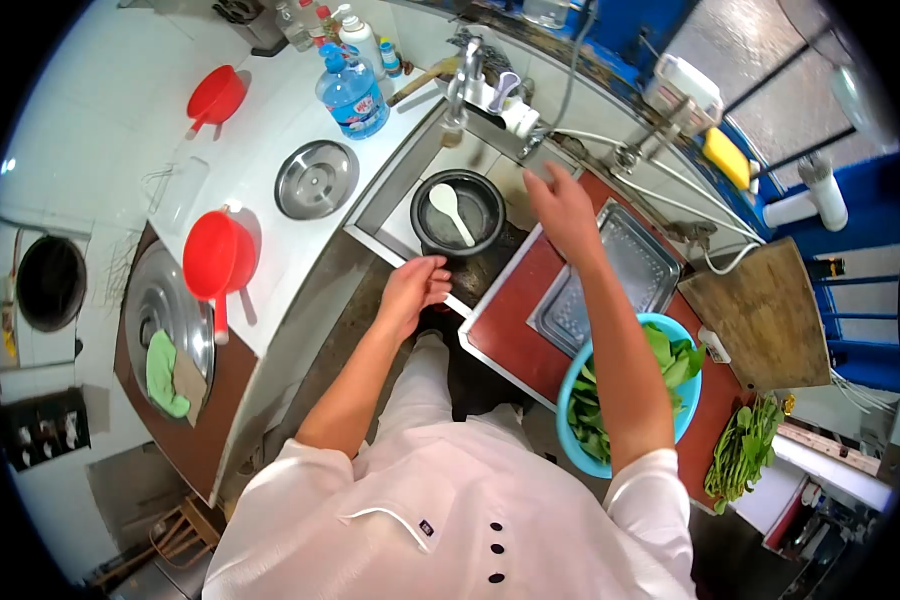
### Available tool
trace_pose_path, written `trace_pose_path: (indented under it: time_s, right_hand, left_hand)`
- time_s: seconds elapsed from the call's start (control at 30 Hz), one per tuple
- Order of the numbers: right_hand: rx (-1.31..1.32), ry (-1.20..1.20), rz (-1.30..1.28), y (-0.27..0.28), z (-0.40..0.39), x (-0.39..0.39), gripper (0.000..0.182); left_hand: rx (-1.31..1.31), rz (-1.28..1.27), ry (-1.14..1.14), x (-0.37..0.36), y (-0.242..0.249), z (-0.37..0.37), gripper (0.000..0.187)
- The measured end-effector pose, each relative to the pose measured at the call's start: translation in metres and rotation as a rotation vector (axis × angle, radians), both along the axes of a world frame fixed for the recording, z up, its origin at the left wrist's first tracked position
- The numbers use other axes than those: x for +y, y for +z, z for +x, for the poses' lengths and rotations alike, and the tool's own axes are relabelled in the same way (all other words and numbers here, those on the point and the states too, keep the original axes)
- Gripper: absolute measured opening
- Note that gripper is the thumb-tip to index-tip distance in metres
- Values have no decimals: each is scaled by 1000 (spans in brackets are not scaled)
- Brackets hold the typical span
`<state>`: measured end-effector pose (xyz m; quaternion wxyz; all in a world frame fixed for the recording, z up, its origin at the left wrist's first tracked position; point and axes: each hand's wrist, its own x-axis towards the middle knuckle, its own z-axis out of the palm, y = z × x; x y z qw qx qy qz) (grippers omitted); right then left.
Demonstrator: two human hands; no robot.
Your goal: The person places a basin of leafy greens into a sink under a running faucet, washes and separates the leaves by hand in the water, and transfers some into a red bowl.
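A dark round pot point(429, 236) with a white spoon point(451, 213) in it sits in the sink point(395, 232). My left hand point(414, 292) is at the sink's front edge, just below the pot, its fingers curled; whether they pinch anything is too small to tell. To the right of the faucet point(460, 95), my right hand point(562, 208) hangs near the sink's right edge with thumb and fingers apart, holding nothing. Under my right forearm stands a blue basin point(567, 437) of leafy greens point(592, 410).
Left counter: a metal lid point(316, 180), red ladles point(217, 256), a blue soap bottle point(353, 100). Right: a metal tray point(625, 262), a wooden board point(760, 320), a bunch of greens point(745, 450) and a yellow sponge point(727, 156). White hoses run behind the sink.
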<state>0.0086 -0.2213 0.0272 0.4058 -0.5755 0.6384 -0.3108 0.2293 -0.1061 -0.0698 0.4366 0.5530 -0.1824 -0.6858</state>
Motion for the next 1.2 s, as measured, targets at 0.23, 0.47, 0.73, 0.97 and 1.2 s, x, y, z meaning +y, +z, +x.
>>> trace_pose_path:
  time_s: [0.23,0.47,0.73,0.97,1.2]
  right_hand:
    - [307,-94,-19,-2,76,-148,67]
    - [90,207,56,-6,20,-159,40]
    - [-490,-202,-71,-33,55,-128,50]
    - [-519,-253,-97,-118,141,-46,41]
    - [-210,-29,-247,-131,163,-89,40]
  left_hand:
    - [396,63,-4,-145,0,24,27]
    - [667,177,-39,-200,-22,0,27]
    - [774,120,3,-228,-40,-11,24]
    - [610,76,19,-225,-46,-15,32]
    - [665,-22,26,-191,-19,4,52]
